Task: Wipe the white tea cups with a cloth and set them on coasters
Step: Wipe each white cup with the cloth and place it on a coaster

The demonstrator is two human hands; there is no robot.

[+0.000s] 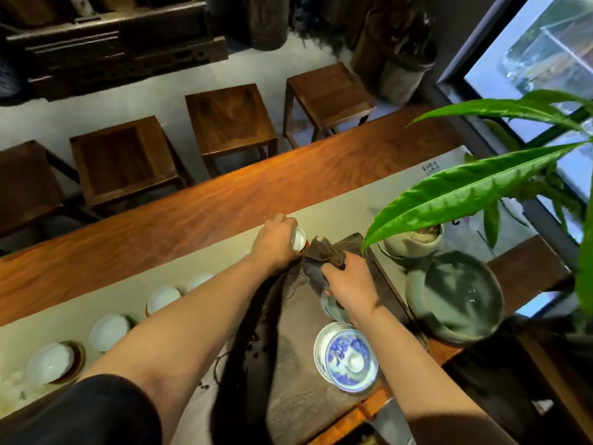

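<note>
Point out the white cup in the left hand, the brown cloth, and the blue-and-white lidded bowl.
white cup (298, 238): head view, on its pale inner wall.
brown cloth (324, 252): head view, on the bunched folds above the right hand.
blue-and-white lidded bowl (340, 351): head view, on the painted lid.

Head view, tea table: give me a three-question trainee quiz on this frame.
1. True or false: the left hand holds a white cup.
2. What does the right hand have in its grip?
A. brown cloth
B. blue-and-white lidded bowl
C. a leaf
3. Fill in: the white cups already set down stand in a row to the person's ____.

Key: 1 true; 2 A; 3 left.
</note>
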